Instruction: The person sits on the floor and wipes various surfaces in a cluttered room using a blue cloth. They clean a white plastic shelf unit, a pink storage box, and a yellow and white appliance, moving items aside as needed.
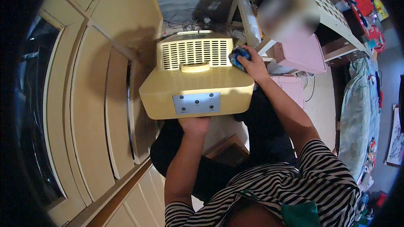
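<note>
A cream-yellow boxy appliance (195, 86) with a slotted vent, a curved handle and a silver panel of several buttons is in front of me, over my knees. My left hand (194, 123) holds it from below at its near edge; the fingers are hidden beneath the body. At the vent's right side, my right hand (251, 62) has its fingers closed around a crumpled blue cloth (239, 54). The cloth is pressed against the appliance's side corner. What stands beneath the appliance is hidden.
Cream wooden cabinet doors and drawers (90, 101) rise close on my left. A tangle of cables (195, 23) lies behind the appliance. To the right are pink plastic boxes (301, 54) under a cream rack (322, 0), and a bed with a pale green cover (357, 105).
</note>
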Tool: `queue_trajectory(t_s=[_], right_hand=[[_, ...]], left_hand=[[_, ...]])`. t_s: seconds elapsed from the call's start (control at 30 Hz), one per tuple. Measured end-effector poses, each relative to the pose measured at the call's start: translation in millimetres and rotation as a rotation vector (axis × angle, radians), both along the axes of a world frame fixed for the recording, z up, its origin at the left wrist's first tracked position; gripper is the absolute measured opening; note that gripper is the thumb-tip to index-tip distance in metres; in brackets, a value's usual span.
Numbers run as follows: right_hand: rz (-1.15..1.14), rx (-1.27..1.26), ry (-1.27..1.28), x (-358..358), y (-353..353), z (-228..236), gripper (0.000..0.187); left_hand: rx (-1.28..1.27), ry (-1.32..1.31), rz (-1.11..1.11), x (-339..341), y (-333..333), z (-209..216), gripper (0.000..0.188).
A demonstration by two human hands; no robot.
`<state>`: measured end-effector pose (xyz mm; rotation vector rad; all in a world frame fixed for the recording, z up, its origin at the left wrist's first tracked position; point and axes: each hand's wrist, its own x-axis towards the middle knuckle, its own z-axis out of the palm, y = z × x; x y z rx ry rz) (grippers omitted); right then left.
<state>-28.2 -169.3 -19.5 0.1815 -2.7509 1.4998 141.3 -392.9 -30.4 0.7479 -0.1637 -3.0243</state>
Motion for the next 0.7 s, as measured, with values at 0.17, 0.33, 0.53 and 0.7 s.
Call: queue_trajectory(t_s=[0.17,0.33,0.53,0.7], right_hand=[[-0.035,-0.173,0.019,0.6,-6.6,5.3,0.046],[0.016,-0.176,0.049,-0.6,-9.8,3.4,0.042],[0.020,-0.282,0.082,-10.1,-1.0,-10.8,0.047],[0.212,-0.014,0.250,-10.2,-36.8,40.7,0.054]], left_hand=[[-0.017,-0.052,0.014,-2.3,-2.6,-2.6,0.060],[-0.037,0.007,0.020,-1.5,-1.7,-15.9,0.058],[0.032,-0.138,0.121,-7.2,8.7,9.5,0.050],[0.055,-0.119,0.146,-4.0,7.8,6.5,0.050]])
